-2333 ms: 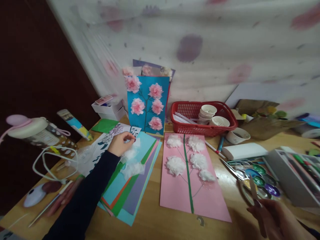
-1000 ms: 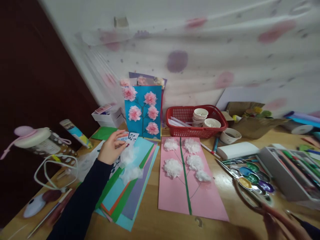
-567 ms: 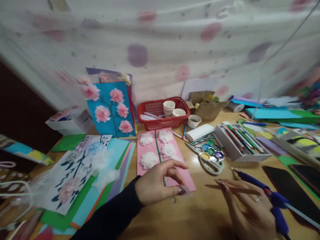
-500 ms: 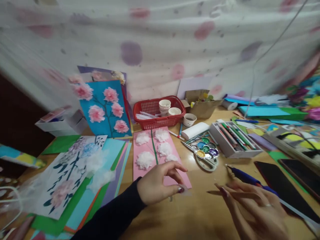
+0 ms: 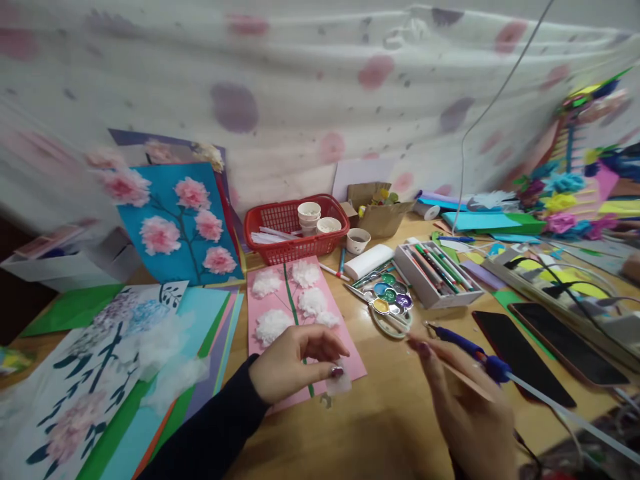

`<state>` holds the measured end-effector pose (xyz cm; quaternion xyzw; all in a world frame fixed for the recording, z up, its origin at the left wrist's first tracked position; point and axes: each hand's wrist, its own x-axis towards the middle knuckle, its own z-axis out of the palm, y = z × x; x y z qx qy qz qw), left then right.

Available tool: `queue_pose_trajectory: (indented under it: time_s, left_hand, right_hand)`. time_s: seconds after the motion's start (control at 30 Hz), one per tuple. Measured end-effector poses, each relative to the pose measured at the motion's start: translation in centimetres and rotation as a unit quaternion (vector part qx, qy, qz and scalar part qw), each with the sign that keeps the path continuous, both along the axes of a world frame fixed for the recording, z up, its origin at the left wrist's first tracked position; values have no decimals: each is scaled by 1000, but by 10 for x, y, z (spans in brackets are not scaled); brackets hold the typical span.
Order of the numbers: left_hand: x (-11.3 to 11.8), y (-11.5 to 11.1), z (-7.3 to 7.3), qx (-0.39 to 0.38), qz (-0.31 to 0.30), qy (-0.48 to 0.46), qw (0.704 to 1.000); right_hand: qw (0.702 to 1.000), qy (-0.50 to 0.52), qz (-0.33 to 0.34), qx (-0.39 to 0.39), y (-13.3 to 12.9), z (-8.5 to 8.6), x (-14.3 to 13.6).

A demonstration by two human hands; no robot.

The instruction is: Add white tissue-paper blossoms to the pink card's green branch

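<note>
My left hand [image 5: 300, 360] pinches a small piece of thin white tissue paper [image 5: 340, 380] between thumb and fingertips. It hovers over the lower part of a pink card [image 5: 345, 353], which has a green stem and several fluffy white tissue flowers [image 5: 273, 327]. To the right, my right hand [image 5: 465, 407] is closed around a thin wood-coloured stick [image 5: 470, 381]; its tip is blurred. Just beyond that hand lies a blue glue gun [image 5: 460, 342] with a long white glue stick [image 5: 575, 417] at its back. A small scrap [image 5: 326, 401] rests below my left fingertips.
Behind stand a red basket [image 5: 295, 250] with cups, a blue flower card [image 5: 165, 200] and a box of pencils [image 5: 443, 293]. Scissors [image 5: 390, 327] lie beside a paint palette [image 5: 387, 293]. Two phones [image 5: 520, 357] and a power strip [image 5: 545, 293] are right; coloured papers [image 5: 135, 413] left.
My view has turned right, so the scene sits further left. The stick's dark point, clear before, is now blurred as my right hand has tilted upward. My left hand still pinches the tissue.
</note>
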<state>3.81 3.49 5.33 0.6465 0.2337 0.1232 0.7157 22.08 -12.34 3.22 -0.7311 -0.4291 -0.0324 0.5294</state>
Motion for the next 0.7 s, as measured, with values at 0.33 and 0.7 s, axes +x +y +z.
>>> queue_pose_trajectory:
  time_s: [0.33, 0.7]
  left_hand:
    - [8, 3, -14, 27, 105, -24, 994]
    - [14, -3, -26, -11, 49, 47, 998]
  right_hand:
    - [944, 311, 98, 51, 29, -35, -18]
    - [887, 393, 228, 80, 31, -32, -19]
